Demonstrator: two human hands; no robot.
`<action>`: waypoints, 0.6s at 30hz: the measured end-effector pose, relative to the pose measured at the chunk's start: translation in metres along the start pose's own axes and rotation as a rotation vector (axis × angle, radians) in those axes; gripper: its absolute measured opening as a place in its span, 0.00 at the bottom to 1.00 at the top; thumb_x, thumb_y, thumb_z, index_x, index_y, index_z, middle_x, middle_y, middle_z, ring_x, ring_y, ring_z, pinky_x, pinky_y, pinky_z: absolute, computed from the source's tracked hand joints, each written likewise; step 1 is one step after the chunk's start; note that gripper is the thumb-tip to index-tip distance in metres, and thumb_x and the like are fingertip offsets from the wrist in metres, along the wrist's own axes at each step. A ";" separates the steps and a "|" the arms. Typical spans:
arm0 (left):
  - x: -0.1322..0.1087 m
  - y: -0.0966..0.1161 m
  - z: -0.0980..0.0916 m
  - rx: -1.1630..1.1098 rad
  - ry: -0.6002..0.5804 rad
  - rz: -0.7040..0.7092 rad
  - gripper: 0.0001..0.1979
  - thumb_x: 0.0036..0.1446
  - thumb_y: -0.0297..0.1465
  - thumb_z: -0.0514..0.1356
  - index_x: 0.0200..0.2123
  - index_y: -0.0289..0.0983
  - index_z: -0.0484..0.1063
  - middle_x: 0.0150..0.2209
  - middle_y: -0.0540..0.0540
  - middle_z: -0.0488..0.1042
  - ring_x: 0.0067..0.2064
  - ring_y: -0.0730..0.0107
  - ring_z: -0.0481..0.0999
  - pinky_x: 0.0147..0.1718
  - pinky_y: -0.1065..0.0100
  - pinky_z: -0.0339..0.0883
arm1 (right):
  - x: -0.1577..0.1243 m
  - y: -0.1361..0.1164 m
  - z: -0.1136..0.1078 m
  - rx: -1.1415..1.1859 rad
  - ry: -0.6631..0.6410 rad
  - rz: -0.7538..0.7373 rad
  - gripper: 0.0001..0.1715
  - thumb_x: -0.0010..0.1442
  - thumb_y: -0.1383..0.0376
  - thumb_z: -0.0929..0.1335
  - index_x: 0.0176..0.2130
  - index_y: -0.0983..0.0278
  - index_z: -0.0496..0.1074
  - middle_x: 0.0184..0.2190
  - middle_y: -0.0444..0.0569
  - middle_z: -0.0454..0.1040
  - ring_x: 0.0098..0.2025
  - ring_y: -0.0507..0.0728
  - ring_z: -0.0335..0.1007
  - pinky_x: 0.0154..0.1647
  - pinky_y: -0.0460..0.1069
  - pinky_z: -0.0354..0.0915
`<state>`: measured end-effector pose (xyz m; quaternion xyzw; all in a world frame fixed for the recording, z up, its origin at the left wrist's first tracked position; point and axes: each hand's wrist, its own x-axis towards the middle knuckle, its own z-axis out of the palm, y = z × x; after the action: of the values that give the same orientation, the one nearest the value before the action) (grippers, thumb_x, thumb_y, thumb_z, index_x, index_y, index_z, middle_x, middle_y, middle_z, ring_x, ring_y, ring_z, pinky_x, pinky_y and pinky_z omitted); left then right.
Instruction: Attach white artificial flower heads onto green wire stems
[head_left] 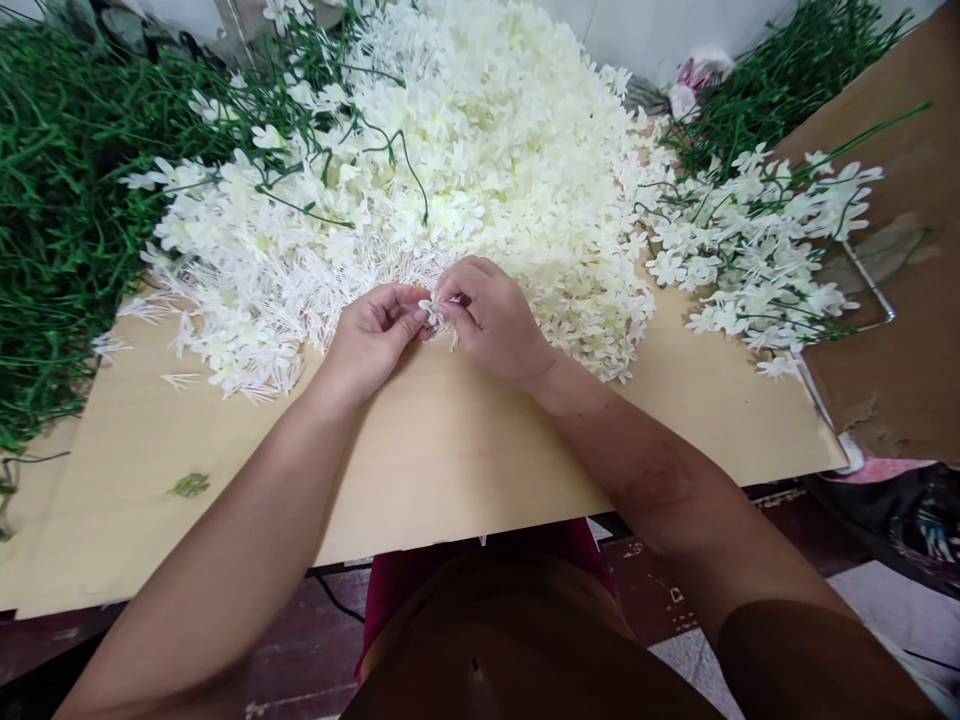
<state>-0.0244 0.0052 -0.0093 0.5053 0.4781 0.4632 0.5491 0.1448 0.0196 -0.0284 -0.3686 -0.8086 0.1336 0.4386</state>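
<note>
My left hand [382, 335] and my right hand [484, 315] meet at the near edge of a big heap of white artificial flower heads [495, 180]. Between the fingertips of both hands is a small white artificial flower [433, 312]. The left thumb and forefinger pinch it from one side. From the other side the right fingers are closed at it, partly hiding it. Just left of the hands lie thin white stamen pieces [300, 290] in a loose pile.
Green plastic stems [67, 200] are piled at left, with another bunch [787, 80] at back right. Assembled white flower sprays [772, 250] lie at right beside a brown cardboard sheet [892, 330]. A small green scrap [189, 485] rests on the tabletop [465, 460].
</note>
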 end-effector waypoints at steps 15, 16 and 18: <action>0.004 -0.006 -0.003 0.040 0.053 0.045 0.14 0.44 0.34 0.75 0.31 0.38 0.75 0.23 0.52 0.73 0.25 0.75 0.71 0.28 0.70 0.69 | 0.000 -0.010 0.007 0.182 -0.038 0.244 0.06 0.62 0.68 0.67 0.32 0.62 0.66 0.34 0.47 0.74 0.38 0.53 0.69 0.41 0.49 0.66; 0.003 -0.006 -0.003 0.038 0.058 0.043 0.13 0.44 0.33 0.74 0.31 0.38 0.75 0.23 0.53 0.72 0.25 0.75 0.71 0.27 0.71 0.68 | 0.000 -0.010 0.007 0.224 -0.027 0.265 0.06 0.62 0.68 0.67 0.32 0.62 0.66 0.33 0.46 0.73 0.38 0.53 0.69 0.41 0.49 0.67; 0.003 -0.005 -0.003 0.026 0.064 0.035 0.12 0.44 0.31 0.74 0.30 0.38 0.74 0.23 0.53 0.72 0.25 0.75 0.72 0.27 0.71 0.69 | 0.001 -0.009 0.008 0.325 -0.005 0.321 0.07 0.62 0.66 0.68 0.32 0.62 0.66 0.30 0.44 0.72 0.35 0.51 0.68 0.39 0.48 0.67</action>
<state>-0.0269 0.0080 -0.0150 0.5055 0.4925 0.4826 0.5187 0.1334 0.0146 -0.0276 -0.4166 -0.7088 0.3310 0.4632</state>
